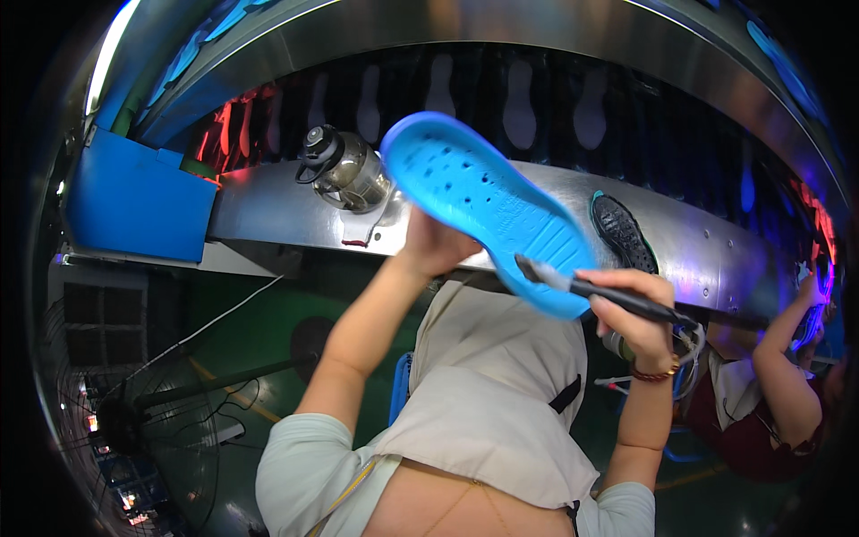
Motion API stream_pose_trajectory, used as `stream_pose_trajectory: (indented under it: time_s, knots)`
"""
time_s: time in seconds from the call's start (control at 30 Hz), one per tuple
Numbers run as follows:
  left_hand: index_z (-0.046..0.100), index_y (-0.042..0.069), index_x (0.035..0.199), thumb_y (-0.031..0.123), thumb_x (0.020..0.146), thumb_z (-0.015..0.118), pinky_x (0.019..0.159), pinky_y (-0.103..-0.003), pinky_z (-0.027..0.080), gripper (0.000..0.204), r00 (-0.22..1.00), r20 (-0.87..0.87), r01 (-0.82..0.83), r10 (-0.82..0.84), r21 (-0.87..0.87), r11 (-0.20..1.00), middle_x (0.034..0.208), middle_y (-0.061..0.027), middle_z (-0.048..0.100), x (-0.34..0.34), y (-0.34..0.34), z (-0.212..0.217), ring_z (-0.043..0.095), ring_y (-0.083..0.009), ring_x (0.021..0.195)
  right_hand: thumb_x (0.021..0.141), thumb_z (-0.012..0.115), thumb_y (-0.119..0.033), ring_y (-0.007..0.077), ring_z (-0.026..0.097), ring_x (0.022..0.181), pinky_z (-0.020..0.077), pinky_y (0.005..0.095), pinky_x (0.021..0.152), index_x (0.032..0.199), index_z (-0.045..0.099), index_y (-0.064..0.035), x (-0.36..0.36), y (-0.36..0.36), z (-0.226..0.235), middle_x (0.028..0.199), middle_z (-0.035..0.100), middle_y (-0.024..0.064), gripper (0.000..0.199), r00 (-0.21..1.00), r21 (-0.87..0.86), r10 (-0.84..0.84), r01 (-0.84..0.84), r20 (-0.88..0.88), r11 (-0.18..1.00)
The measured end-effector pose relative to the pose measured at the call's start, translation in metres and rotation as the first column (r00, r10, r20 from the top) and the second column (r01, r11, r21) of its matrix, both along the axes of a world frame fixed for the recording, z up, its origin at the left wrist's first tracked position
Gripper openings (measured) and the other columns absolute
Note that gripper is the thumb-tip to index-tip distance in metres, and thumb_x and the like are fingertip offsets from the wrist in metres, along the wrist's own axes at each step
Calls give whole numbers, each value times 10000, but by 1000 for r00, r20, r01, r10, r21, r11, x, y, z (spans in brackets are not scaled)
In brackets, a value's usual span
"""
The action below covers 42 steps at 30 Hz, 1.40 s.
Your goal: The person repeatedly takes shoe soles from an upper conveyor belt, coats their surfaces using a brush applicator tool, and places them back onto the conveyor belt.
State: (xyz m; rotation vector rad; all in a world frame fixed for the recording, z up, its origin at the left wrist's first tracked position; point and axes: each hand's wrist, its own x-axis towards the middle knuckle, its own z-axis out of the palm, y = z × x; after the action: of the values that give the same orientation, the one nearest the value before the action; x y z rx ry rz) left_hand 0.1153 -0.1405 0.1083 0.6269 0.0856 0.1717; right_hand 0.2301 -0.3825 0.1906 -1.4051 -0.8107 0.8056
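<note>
My left hand grips a bright blue shoe sole from beneath, at its near left edge; part of the fingers is hidden under it. The sole is tilted above the metal ledge, its holed, ribbed face towards me. In my right hand is a brush with a black handle, its bristle end over the lower right part of the sole. Whether the bristles touch the surface I cannot tell. A black sole lies on the ledge, to the right of the blue one.
On the metal ledge stands a clear bottle with a black lid. Behind it, a dark conveyor carries several soles. A blue box is at the left, above a fan. A co-worker sits at the right.
</note>
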Motion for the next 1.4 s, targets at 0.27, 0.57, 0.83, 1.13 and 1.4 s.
stream_pose_trajectory:
  time_s: [0.27,0.57,0.83,1.13,1.4]
  knots:
    - [345,65,1281,755,749,132,885,-446,427,898,982,-181,15,-58,-232,973,1164,-168,482,36,-44,-20,505,-290,1048,754,625,-56,49,527,518,416,177,464,925,630,14,-6,36,-49,725,636,43,185,973,-57,-140,153,185,987]
    - [388,43,1223,773,724,152,843,-441,463,915,993,-74,-102,88,-204,974,1087,-148,511,28,-38,10,527,-280,1001,746,608,-40,150,620,786,486,256,710,910,633,24,-7,22,-4,872,653,114,178,997,-119,18,-9,68,993]
    - [395,27,1208,781,712,197,837,-427,469,925,990,104,-73,90,-164,984,1088,-143,514,26,-27,32,530,-267,993,714,636,-5,198,631,834,494,276,749,918,631,25,-7,8,-20,925,641,153,206,978,152,185,-198,94,968]
    - [354,31,1248,764,732,231,871,-479,435,905,992,94,-69,86,-170,983,1137,-169,480,20,-26,51,500,-299,1035,693,649,-9,228,556,969,433,315,836,901,631,7,-2,6,-42,940,641,124,209,963,260,253,-269,93,927]
    - [312,-1,1284,471,879,280,911,-411,403,623,977,72,-190,199,-109,976,1203,-180,460,7,-61,53,501,-293,1058,773,573,8,215,578,951,446,320,853,972,560,47,-38,21,-30,1019,594,171,204,949,261,-81,165,-306,951]
